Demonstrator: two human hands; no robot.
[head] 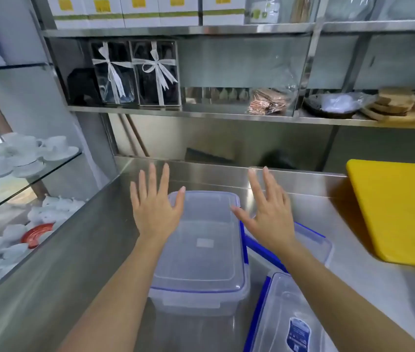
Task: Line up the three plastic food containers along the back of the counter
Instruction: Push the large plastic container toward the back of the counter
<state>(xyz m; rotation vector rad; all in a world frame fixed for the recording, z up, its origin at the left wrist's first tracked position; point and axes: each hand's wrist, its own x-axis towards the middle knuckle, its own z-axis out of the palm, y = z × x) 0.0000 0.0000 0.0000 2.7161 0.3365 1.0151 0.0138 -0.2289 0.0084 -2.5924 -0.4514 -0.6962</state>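
The steel counter (315, 217) filled the frame, with a yellow board (399, 214) leaning at the right against the back wall. Three clear boxes sat bunched in the near middle, none of them in a row! The big box (201, 252) stood lidded and square to the wall, its far end short of the back edge. Just to its right lay a second box (313, 240), turned at an angle, its blue-edged lid half hidden under the right forearm. Nearest the camera, a third box (285, 323) with a blue label sat skewed, touching or nearly touching the second; I could not tell which.

Both hands were spread wide, fingers splayed, holding nothing. The left hand (154, 207) hovered over the big box's far left corner; the right hand (270, 214) hung past its right edge. Whether either grip touched the lid could not be told.

By my reading, this was the first box's step: placing or about to seat it at the back. The next move called for closing on the second box, turning it square and sliding it back alongside.
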